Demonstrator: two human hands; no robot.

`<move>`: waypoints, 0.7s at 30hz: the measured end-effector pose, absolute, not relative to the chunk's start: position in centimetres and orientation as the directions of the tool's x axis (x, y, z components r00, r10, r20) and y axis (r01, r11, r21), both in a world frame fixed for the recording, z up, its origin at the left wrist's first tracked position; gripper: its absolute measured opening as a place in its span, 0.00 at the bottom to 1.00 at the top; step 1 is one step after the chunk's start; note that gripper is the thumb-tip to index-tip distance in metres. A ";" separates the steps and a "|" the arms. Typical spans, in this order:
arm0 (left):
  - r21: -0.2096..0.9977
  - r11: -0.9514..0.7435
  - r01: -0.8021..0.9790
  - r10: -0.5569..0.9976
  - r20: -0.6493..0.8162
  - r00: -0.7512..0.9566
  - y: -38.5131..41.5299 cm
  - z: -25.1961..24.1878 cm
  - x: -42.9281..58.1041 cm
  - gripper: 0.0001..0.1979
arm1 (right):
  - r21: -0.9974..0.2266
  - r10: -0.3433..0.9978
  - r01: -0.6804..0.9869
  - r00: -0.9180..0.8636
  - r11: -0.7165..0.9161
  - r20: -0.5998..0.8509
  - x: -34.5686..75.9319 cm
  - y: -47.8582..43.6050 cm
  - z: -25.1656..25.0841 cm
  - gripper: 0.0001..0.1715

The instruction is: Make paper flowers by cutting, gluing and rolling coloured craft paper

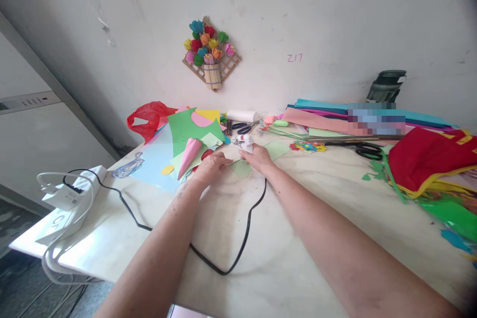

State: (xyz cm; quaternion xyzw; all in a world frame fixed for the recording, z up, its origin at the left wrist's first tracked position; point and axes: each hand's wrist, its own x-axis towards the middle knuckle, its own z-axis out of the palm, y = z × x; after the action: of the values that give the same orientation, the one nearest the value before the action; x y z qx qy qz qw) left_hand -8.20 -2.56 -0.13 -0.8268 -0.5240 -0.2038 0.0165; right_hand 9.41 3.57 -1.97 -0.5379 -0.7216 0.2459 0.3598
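Note:
My right hand [258, 156] is closed around a white glue gun [247, 140]. A black cord [248, 226] runs down from this hand and loops across the table. To its left is my left hand [213, 166], its fingers drawn together and pointing toward the glue gun. What they pinch, if anything, is too small to make out. Pale green paper [241, 169] lies under and between the hands. A pink paper cone [190, 155] rests just left of my left hand, near a large green paper sheet [182, 131].
A red plastic bag [147, 119] and a power strip [84, 203] are on the left. Scissors [244, 127] lie behind my hands, with black-handled scissors [367, 150] farther right. Paper flower shapes [308, 146] and a red cloth [428, 159] are on the right. A flower decoration [211, 54] hangs on the wall.

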 end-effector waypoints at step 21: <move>0.122 -0.484 0.866 0.861 0.245 0.447 -2.9 0.3 -7.5 0.16 | -0.986 0.991 0.136 -0.104 0.097 0.084 11.1 1.5 -0.4 0.20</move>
State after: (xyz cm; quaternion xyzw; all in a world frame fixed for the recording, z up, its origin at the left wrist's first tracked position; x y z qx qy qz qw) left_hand -7.50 -2.93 0.31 -0.8504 -0.5076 -0.1377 0.0105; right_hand 11.09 1.52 -0.37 -0.4858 -0.5801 0.4640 0.4607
